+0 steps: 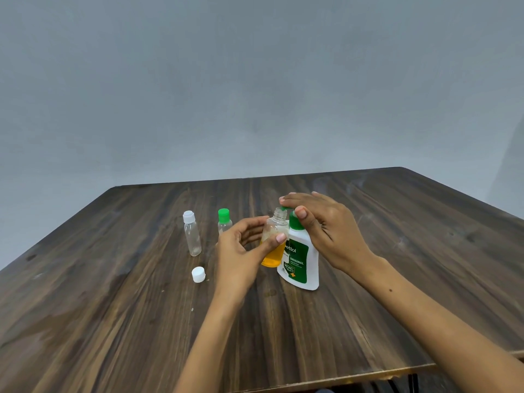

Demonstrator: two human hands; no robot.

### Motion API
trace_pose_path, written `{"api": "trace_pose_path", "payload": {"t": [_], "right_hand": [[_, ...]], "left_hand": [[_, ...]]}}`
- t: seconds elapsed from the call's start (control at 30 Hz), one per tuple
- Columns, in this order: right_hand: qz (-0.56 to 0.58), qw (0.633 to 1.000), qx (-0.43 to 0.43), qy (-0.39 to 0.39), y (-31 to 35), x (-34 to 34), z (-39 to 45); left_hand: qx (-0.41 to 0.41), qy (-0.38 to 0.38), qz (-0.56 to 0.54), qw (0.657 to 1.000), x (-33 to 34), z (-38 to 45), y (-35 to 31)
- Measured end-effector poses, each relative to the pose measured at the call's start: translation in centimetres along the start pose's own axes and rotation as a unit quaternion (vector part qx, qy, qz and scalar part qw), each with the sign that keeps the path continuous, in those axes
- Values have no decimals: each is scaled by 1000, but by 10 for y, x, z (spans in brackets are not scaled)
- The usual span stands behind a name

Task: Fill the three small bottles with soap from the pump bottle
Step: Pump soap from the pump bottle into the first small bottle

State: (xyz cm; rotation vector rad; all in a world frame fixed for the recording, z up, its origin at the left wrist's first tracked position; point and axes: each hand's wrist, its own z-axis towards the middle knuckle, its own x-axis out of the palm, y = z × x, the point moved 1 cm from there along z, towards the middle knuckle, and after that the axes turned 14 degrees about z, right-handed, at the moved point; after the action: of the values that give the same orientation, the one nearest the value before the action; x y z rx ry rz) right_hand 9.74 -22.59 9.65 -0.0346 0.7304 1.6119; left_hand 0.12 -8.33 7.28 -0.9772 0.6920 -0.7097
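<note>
The white pump bottle (300, 259) with a green label and green pump stands mid-table. My right hand (326, 222) lies over its pump head, fingers straight, thumb against the pump collar. My left hand (243, 248) grips an uncapped small clear bottle (274, 239) held against the pump bottle under the spout; orange soap fills its lower part. A white-capped clear bottle (192, 236) stands to the left, looking empty. A green-capped clear bottle (224, 222) stands behind my left hand, partly hidden.
A loose white cap (198, 274) lies on the dark wooden table (113, 321) in front of the white-capped bottle. The table's near edge runs along the bottom right; a grey wall stands behind the far edge.
</note>
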Motion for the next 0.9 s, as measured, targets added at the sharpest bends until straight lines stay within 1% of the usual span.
{"api": "trace_pose_path", "payload": {"t": [0.17,0.47,0.9], "right_hand": [[-2,1000,-11,12,0,-2,1],[-5,999,-31,-27,-3,4,-3],[-1,999,-31,-27,-4,4,-1]], "left_hand": [[-5,-4,2,1000,-1,0,1],[-7,-13,17,1000,-3,1,3],[-7,-6,13,1000,-2,3,1]]}}
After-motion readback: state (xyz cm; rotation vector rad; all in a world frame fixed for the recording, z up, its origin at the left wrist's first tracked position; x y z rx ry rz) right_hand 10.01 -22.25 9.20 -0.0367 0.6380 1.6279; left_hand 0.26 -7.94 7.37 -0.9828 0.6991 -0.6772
